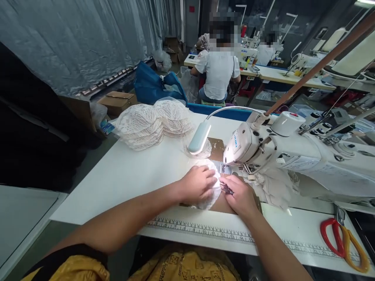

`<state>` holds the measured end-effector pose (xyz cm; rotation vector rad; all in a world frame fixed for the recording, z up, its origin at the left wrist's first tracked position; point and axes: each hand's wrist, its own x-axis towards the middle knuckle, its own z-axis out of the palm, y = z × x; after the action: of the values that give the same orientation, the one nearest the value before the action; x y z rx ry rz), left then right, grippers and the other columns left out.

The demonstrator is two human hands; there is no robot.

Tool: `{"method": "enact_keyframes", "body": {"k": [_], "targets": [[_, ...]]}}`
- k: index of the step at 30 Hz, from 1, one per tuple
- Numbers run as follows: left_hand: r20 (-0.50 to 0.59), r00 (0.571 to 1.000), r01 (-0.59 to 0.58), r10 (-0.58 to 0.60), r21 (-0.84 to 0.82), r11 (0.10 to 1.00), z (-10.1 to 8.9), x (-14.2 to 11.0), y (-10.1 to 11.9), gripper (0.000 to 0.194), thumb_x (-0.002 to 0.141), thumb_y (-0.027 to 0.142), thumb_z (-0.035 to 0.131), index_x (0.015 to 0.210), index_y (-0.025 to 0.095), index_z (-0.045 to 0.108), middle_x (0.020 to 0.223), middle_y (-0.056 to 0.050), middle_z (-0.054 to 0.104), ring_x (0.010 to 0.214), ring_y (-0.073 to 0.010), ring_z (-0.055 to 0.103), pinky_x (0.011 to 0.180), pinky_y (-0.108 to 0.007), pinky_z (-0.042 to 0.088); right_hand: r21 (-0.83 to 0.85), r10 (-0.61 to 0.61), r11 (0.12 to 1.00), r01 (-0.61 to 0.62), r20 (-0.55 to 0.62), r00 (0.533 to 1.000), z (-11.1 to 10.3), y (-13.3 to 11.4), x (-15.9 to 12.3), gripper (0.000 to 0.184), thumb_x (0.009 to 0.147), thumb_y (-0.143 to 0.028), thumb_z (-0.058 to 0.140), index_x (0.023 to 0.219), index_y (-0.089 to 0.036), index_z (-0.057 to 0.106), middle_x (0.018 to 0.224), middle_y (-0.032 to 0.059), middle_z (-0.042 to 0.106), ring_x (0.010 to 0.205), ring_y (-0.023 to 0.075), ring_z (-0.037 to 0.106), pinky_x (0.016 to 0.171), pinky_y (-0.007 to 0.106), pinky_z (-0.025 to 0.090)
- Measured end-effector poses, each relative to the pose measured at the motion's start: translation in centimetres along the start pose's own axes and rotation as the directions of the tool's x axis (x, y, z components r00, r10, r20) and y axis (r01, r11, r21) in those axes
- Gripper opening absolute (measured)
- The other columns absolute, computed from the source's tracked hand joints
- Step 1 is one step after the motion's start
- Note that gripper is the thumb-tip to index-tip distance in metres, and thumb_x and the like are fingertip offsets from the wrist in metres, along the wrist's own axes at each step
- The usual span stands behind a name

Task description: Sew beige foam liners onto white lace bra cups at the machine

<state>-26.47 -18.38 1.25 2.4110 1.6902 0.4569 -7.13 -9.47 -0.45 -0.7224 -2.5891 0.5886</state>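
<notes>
My left hand (200, 183) lies over a white lace cup piece (211, 200) under the lamp light, fingers spread and pressing on it. My right hand (238, 195) is closed around a small dark metal tool (226, 189), maybe thread snips; its exact kind is hard to make out. The tips of that hand touch the right edge of the lace piece, just in front of the sewing machine's needle area (225, 168). Another lace piece (205, 150) lies behind, partly under the lamp head (199, 137).
Stacked lace cups (146, 125) stand at the table's back left. The white sewing machine (249, 142) fills the right side, with bunched pale fabric (272, 187) beneath its arm. Scissors (341, 238) lie front right, near a printed ruler (205, 231). A seated co-worker (218, 72) is beyond.
</notes>
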Motion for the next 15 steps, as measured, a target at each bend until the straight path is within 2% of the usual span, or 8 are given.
{"method": "enact_keyframes", "body": {"k": [3,5,7,9,11,13,15], "targets": [[-0.034,0.999,-0.015,0.007,-0.241,0.970,-1.4,-2.2,1.7,0.026,0.090,0.032,0.057,0.110,0.019,0.065,0.117,-0.009,0.065,0.107,-0.0231,0.059,0.091,-0.035,0.049,0.111,-0.024,0.993,0.025,-0.009,1.000,-0.1,0.1,-0.1,0.033,0.081,-0.013,0.048,0.105,-0.024,0.069,0.098,0.0045,0.070,0.091,0.0193,0.064,0.077,0.030,0.053],[-0.107,0.984,0.092,-0.141,-0.375,0.923,-1.9,-3.3,1.6,0.026,0.092,0.031,0.053,0.111,0.018,0.065,0.113,-0.008,0.066,0.104,-0.0204,0.061,0.090,-0.033,0.049,0.158,-0.006,0.987,0.007,-0.007,1.000,0.0,0.2,0.0,0.029,0.085,-0.019,0.050,0.105,-0.023,0.069,0.101,0.0053,0.070,0.093,0.0203,0.064,0.080,0.032,0.053],[-0.112,0.936,0.238,-0.334,-0.499,0.833,-1.9,-3.9,0.9,0.028,0.092,0.035,0.052,0.111,0.017,0.065,0.107,-0.008,0.068,0.098,-0.0202,0.062,0.085,-0.034,0.051,0.187,0.032,0.982,-0.036,0.025,0.999,0.2,0.1,0.1,0.027,0.087,-0.027,0.051,0.108,-0.024,0.068,0.100,0.0047,0.070,0.091,0.0208,0.065,0.080,0.033,0.053],[-0.009,0.887,0.349,-0.462,-0.642,0.682,-1.6,-3.8,-0.3,0.034,0.089,0.041,0.057,0.111,0.016,0.065,0.100,-0.007,0.068,0.089,-0.0197,0.063,0.076,-0.032,0.051,0.204,0.072,0.975,-0.087,0.080,0.994,0.5,-0.2,0.3,0.031,0.087,-0.031,0.053,0.115,-0.025,0.065,0.098,0.0029,0.070,0.086,0.0197,0.065,0.076,0.032,0.053],[0.150,0.859,0.410,-0.489,-0.774,0.483,-1.3,-3.3,-1.1,0.040,0.084,0.045,0.063,0.111,0.015,0.065,0.093,-0.006,0.068,0.081,-0.0181,0.062,0.068,-0.028,0.050,0.214,0.084,0.971,-0.107,0.116,0.990,0.7,-0.5,0.3,0.038,0.087,-0.029,0.052,0.124,-0.025,0.060,0.092,0.0010,0.070,0.079,0.0176,0.064,0.073,0.030,0.052],[0.308,0.850,0.448,-0.428,-0.850,0.276,-1.1,-2.5,-1.4,0.043,0.080,0.045,0.068,0.109,0.014,0.067,0.085,-0.004,0.066,0.072,-0.0146,0.059,0.060,-0.024,0.045,0.243,0.075,0.965,-0.103,0.122,0.990,0.7,-0.8,0.3,0.044,0.087,-0.025,0.051,0.130,-0.023,0.056,0.087,0.0000,0.069,0.073,0.0160,0.063,0.071,0.029,0.052],[0.420,0.843,0.484,-0.336,-0.865,0.134,-1.1,-1.7,-1.2,0.040,0.076,0.044,0.073,0.101,0.013,0.069,0.073,-0.001,0.061,0.059,-0.0099,0.051,0.052,-0.021,0.038,0.295,0.083,0.949,-0.114,0.116,0.990,0.6,-0.9,0.1,0.044,0.087,-0.027,0.051,0.131,-0.022,0.056,0.086,0.0002,0.069,0.070,0.0154,0.061,0.070,0.029,0.052]]}}
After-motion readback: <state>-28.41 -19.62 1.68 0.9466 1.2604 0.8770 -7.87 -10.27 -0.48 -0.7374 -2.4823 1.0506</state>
